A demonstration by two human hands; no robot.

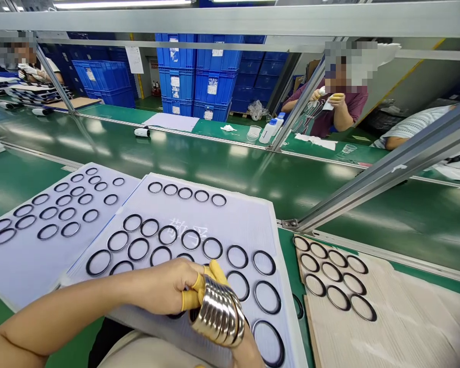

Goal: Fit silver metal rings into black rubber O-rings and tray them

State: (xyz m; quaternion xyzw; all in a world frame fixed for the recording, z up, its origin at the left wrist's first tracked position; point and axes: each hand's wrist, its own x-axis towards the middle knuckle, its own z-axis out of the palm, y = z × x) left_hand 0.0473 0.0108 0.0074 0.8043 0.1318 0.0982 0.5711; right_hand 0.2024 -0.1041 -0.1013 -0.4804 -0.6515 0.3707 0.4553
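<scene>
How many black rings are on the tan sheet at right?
10, on the tan sheet: four black rings in the far row, three in the middle, three nearest; none looks hidden.

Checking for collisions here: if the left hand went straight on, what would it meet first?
The left hand meets the stack of metal rings first: its yellow finger cots already touch it. Beyond, probably the black-rimmed ring on the white sheet, though depth is unclear.

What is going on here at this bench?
A person grips a stack of shiny metal rings in the left hand, which has yellow finger cots. The right hand is mostly hidden beside the stack. Below lies a white sheet set with rows of black rings. A co-worker sits across the green conveyor belt.
</scene>
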